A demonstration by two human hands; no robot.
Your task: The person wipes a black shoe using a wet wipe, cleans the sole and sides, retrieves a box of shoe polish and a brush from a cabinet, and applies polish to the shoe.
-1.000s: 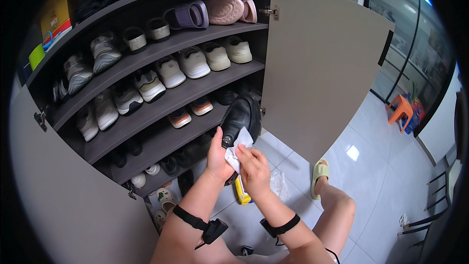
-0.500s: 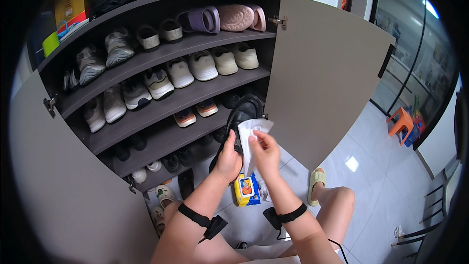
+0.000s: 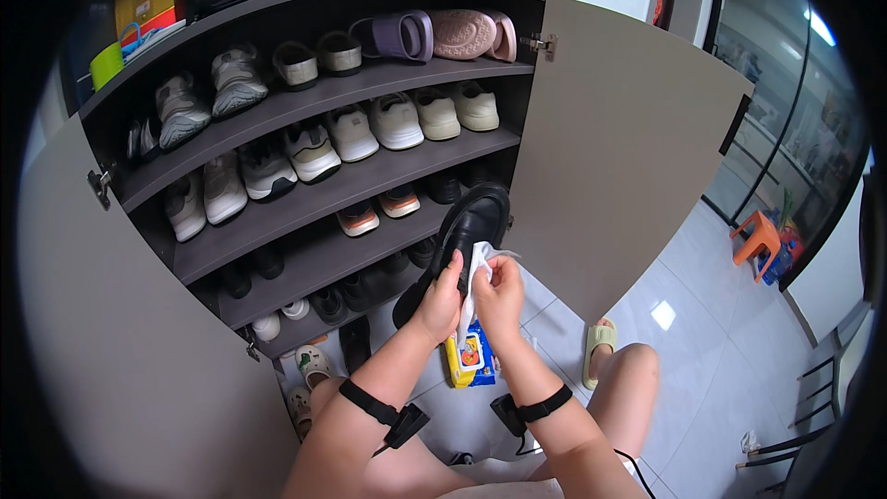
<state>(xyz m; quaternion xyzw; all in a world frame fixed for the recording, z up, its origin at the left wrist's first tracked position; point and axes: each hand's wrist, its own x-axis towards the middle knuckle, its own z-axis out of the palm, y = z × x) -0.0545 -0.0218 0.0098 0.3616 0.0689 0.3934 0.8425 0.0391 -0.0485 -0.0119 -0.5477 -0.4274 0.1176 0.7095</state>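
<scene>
My left hand (image 3: 438, 303) is closed around a black shoe (image 3: 475, 221), held up with its toe pointing away from me. Between the fingers of my right hand (image 3: 500, 293) is a bunched white wipe (image 3: 477, 270), pressed against the shoe's right side near the opening. Part of the shoe's heel end is hidden behind my left hand. Below my hands, a yellow and blue pack of wipes (image 3: 470, 358) lies on the floor, its upper part covered by the hanging wipe and my right wrist.
Ahead stands a shoe cabinet (image 3: 323, 177) with several shelves of shoes. Its left door (image 3: 139, 314) and right door (image 3: 628, 148) are swung wide. Another black shoe (image 3: 355, 344) and patterned clogs (image 3: 312, 365) are on the floor at left. An orange stool (image 3: 758, 242) stands far right.
The wipe, spread flat before, is now bunched in my right hand and against the shoe. My right hand has moved slightly closer to my left. The view has shifted a little.
</scene>
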